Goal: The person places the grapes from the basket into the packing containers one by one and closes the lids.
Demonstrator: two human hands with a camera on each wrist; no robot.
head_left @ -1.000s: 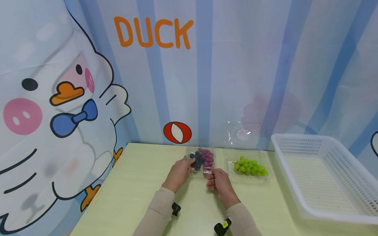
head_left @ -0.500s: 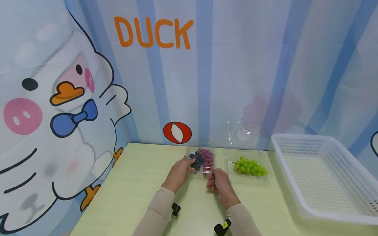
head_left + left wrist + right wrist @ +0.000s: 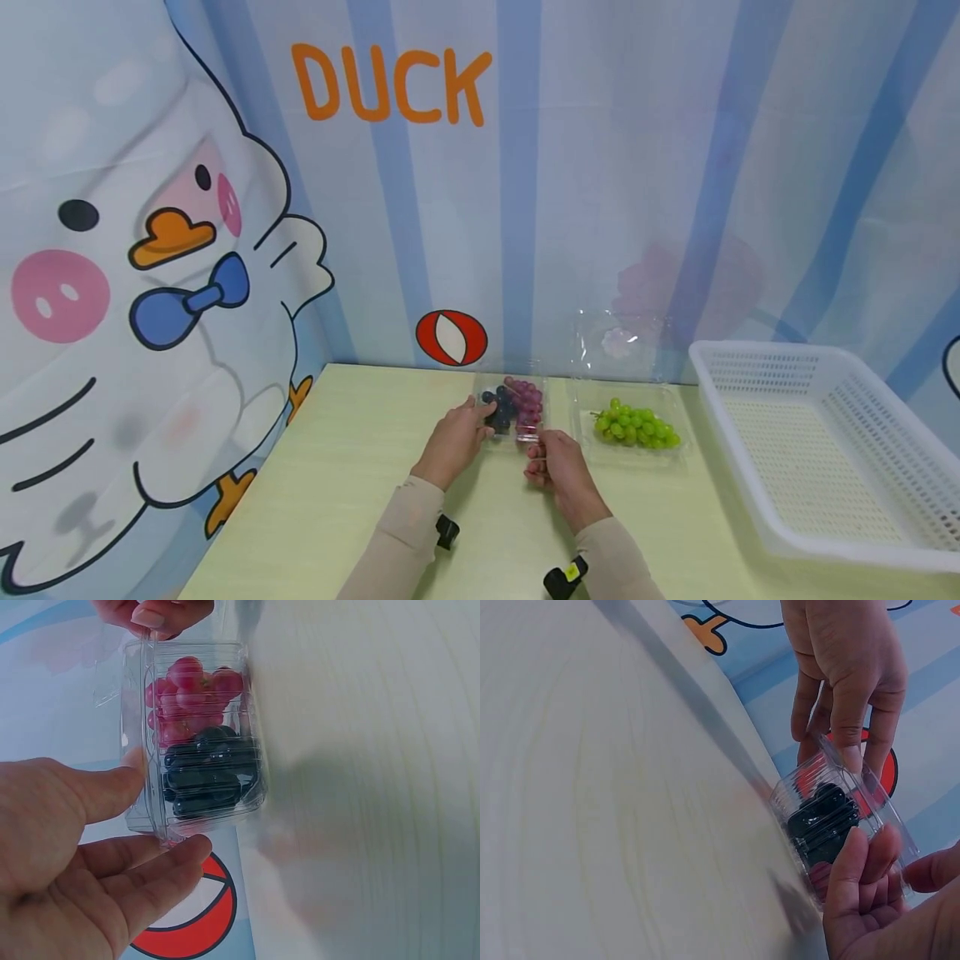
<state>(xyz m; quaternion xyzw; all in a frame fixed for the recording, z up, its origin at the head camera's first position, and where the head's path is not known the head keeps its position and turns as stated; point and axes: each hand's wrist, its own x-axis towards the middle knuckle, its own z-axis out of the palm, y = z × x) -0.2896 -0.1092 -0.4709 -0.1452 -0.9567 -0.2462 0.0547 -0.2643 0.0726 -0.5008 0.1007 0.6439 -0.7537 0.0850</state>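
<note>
A clear plastic clamshell container [image 3: 510, 442] stands near the table's back edge, its lid down over the base. Inside lie a dark grape bunch [image 3: 214, 776] on the left and a red-purple grape bunch [image 3: 528, 400] on the right. My left hand [image 3: 456, 442] holds the container's left side, with the thumb on the lid and the fingers along the end, as the left wrist view shows. At the front right corner, my right hand [image 3: 561, 471] pinches the rim between thumb and curled fingers [image 3: 846, 870].
To the right, a second clear clamshell container [image 3: 585, 454] has its lid [image 3: 622, 333] raised and holds a green grape bunch [image 3: 633, 423]. Further right stands a white plastic basket [image 3: 757, 500]. A printed duck curtain [image 3: 600, 167] hangs behind the pale table [image 3: 315, 500].
</note>
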